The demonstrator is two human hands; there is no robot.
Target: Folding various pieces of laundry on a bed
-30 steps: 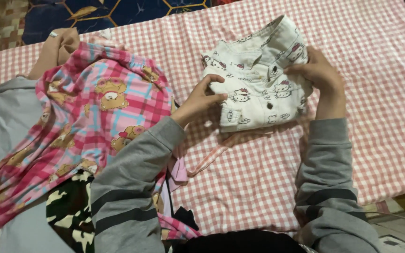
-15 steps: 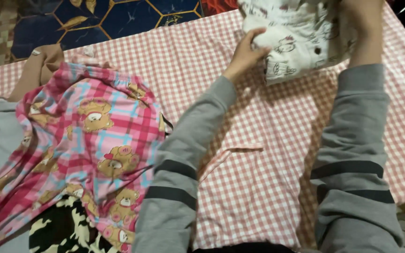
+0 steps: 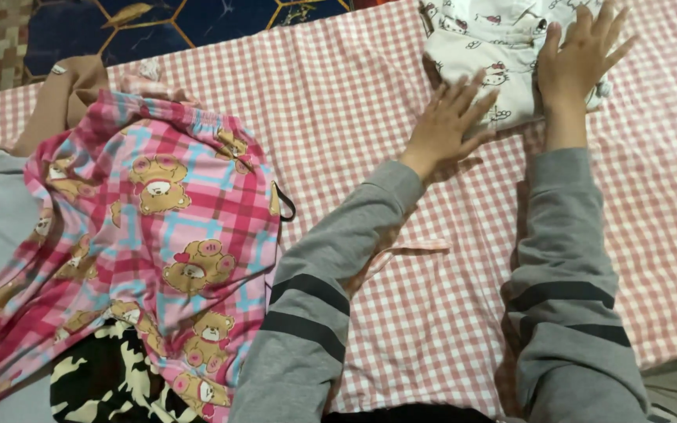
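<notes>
Both hands flat, fingers spread: left hand (image 3: 444, 125) at the near edge of the folded white garment (image 3: 495, 47), right hand (image 3: 577, 59) lying on it. Garment sits at far edge of the pink checked cloth (image 3: 432, 313). Pink bear-print garment (image 3: 166, 251) lies well to the left

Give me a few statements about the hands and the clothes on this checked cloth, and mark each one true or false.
1. Both hands lie flat, fingers spread, on the folded white cartoon-print garment. True: left hand, right hand.
2. The folded garment sits on a plain blue sheet. False: it lies on a pink-and-white checked cloth.
3. The pink plaid teddy-bear garment lies to the person's left. True.
4. The right hand pinches the bear garment. False: it rests on the white one.
5. The sleeves are red. False: grey striped sleeves.
</notes>
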